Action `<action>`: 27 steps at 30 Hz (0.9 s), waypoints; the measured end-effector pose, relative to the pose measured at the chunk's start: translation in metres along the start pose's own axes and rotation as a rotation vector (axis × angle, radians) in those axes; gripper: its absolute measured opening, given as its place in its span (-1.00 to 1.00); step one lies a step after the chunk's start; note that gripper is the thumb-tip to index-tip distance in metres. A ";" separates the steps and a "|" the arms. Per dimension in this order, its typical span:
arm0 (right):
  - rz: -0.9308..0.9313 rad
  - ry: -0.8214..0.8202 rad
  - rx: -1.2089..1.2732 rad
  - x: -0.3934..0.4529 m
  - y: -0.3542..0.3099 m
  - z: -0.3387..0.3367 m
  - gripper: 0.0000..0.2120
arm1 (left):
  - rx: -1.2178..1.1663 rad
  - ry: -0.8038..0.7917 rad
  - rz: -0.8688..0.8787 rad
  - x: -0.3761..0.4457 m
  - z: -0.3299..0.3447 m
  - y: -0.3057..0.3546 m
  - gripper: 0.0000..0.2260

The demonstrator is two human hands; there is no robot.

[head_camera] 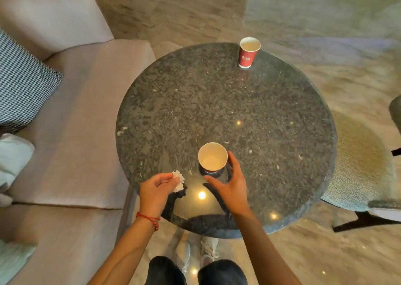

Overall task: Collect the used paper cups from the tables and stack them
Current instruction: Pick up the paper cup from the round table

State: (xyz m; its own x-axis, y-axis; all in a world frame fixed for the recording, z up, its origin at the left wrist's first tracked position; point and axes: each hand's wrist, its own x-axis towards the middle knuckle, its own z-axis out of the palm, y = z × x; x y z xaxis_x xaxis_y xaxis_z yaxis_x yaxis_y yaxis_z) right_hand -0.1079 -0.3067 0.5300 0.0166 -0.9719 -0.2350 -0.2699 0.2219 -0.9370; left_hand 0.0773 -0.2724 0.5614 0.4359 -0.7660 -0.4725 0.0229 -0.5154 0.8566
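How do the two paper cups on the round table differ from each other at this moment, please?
The near cup stands by the table's near edge, with the right hand open around it; the far cup stands untouched at the far edge. The near cup shows mostly its inside, the far cup its red side. Both are upright and look empty.

A cup [212,159] stands on the surface [217,102] just ahead of my right fingers [233,165], between thumb and the rest. A tissue [179,180] sits in my left fingers [167,179], left of that cup. A second cup [249,52] stands far beyond my right fingers, at the surface's far edge. A sofa [76,111] lies left of my left fingers, a chair [355,165] right.
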 end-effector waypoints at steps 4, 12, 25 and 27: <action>-0.002 -0.008 0.034 0.012 0.003 0.009 -0.15 | -0.009 0.037 -0.007 0.003 0.002 -0.004 -0.85; -0.005 0.054 0.030 0.023 0.007 0.017 -0.29 | -0.027 0.059 -0.012 0.014 0.001 -0.010 -0.83; -0.075 0.276 0.096 -0.037 0.009 -0.002 -0.38 | 0.019 -0.162 0.062 0.010 0.010 -0.015 -0.83; -0.066 0.334 0.109 -0.054 0.012 -0.004 -0.38 | 0.035 -0.215 0.084 0.005 0.013 -0.016 -0.83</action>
State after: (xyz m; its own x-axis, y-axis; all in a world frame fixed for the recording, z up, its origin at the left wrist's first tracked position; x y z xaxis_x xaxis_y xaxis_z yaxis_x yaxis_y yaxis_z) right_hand -0.1164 -0.2521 0.5323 -0.2896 -0.9527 -0.0926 -0.1739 0.1475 -0.9737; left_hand 0.0678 -0.2732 0.5429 0.2335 -0.8691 -0.4360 -0.0383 -0.4563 0.8890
